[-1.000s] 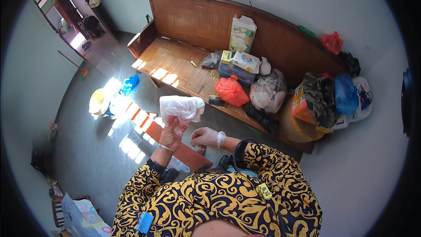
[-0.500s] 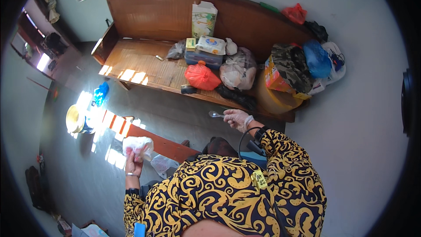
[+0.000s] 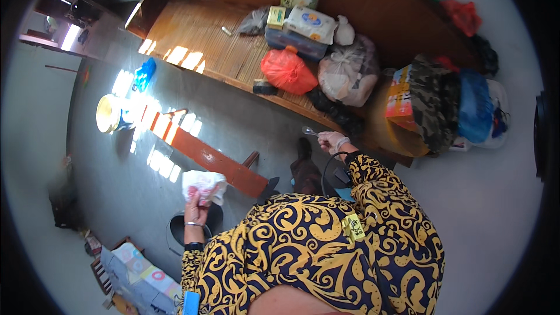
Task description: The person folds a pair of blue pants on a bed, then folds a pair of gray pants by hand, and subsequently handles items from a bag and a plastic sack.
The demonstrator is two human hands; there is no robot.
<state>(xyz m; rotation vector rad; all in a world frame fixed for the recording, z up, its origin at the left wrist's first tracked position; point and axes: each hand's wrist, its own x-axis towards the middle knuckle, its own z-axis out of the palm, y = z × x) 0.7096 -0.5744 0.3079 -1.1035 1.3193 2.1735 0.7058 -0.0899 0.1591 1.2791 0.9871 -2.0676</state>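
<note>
Head view | left hand (image 3: 196,212) grasps white bundle (image 3: 204,185) from below, left of centre, seemingly for support | gloved right hand (image 3: 333,141) grips spoon (image 3: 310,132) by its handle near centre, apparently leaving the bowl free

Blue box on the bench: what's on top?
A white soft pack and a small yellow box rest on the blue box; they hide the surface directly beneath them.

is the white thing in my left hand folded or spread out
Gathered up, not spread: the white bundle sits as a compact, crumpled wad in the left hand. Whether it's neatly folded, I can't tell.
</note>
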